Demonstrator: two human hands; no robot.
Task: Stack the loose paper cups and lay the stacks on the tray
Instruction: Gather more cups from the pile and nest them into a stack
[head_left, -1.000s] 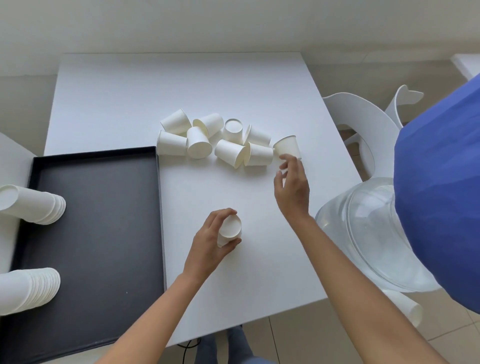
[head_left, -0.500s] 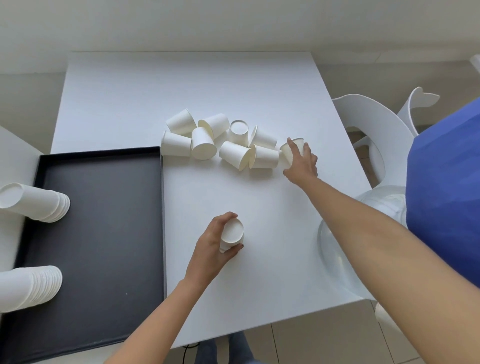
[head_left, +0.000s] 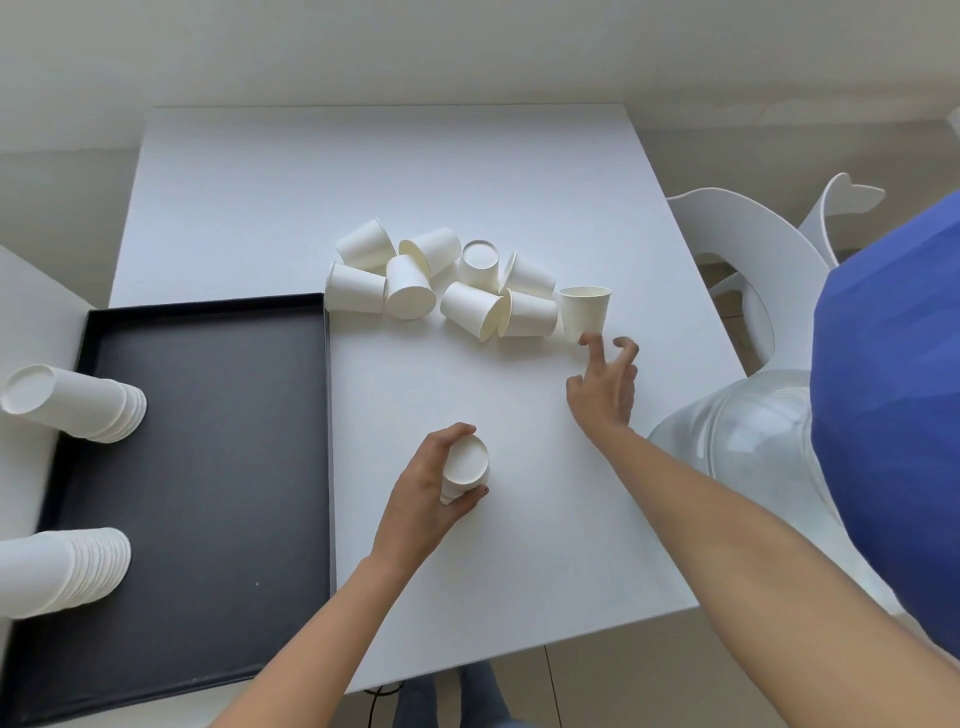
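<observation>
Upright paper cup (head_left: 584, 314), axis vertical, stood at 12 o'clock just beyond the right hand (head_left: 602, 387), which was the nearer one, fingers spread and empty. Left hand (head_left: 426, 493), at 7 o'clock, gripped the nested stack (head_left: 466, 462).

The picture's edge crops the lower cup stack (head_left: 62, 569).

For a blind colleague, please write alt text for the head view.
A person's left hand grips a cup stack over a white table; the open right hand hovers by an upright cup beside tipped loose cups. Two stacks lie across the left edge of the black tray.
</observation>
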